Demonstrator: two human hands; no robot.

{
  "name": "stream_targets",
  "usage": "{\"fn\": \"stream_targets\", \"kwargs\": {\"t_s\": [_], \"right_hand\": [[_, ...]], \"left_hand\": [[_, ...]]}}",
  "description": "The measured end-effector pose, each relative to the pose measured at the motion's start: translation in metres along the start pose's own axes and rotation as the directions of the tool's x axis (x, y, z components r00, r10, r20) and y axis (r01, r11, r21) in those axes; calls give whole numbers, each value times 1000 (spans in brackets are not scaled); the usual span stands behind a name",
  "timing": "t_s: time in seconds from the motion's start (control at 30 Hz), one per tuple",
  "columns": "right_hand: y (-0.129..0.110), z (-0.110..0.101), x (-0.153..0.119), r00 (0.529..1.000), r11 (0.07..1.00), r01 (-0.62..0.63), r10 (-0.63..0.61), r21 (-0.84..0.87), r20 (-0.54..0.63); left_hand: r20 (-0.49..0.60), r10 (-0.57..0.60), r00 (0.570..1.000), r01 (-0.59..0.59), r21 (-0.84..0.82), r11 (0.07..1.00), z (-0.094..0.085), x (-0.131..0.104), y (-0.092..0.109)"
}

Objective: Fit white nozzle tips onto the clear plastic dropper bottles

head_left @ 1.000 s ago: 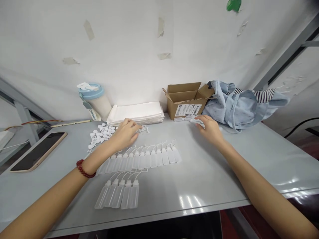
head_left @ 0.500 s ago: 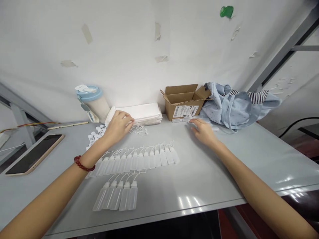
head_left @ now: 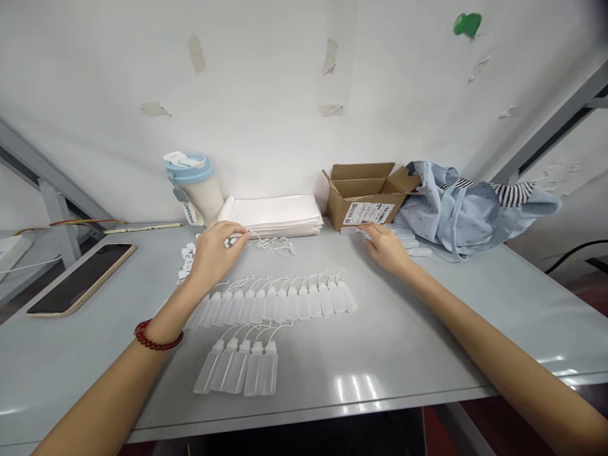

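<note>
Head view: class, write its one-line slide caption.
Left hand at thin white strands, right hand at translucent pieces, two rows of small bottles lying nearer on a grey table.

My left hand (head_left: pixel 216 249) hid some caps (head_left: pixel 186 261), my right hand (head_left: pixel 387 250) some bottles (head_left: pixel 418 252); label (head_left: pixel 368 214) print was unreadably small.

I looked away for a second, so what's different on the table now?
The left grip drew back leftward from the pile of white tubes and now seems to pinch one thin tube. The right grip shifted left along the front of the cardboard box; whether it holds anything isn't clear. The two bottle rows, phone and cup stayed put.
</note>
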State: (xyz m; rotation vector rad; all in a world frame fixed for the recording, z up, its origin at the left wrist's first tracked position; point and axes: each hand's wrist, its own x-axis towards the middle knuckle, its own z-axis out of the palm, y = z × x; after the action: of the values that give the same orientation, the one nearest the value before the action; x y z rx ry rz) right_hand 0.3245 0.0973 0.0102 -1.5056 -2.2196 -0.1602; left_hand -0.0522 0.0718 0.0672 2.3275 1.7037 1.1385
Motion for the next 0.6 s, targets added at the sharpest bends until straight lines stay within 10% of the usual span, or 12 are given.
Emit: {"fn": "stream_targets", "kwargs": {"t_s": [0.27, 0.6], "right_hand": [[-3, 6, 27, 993, 998, 49, -44, -45, 106], [-7, 4, 14, 984, 999, 23, -15, -45, 176]], "left_hand": [[20, -240, 970, 240, -189, 952, -5, -5, 5], [306, -344, 888, 457, -489, 743, 0, -10, 25]]}}
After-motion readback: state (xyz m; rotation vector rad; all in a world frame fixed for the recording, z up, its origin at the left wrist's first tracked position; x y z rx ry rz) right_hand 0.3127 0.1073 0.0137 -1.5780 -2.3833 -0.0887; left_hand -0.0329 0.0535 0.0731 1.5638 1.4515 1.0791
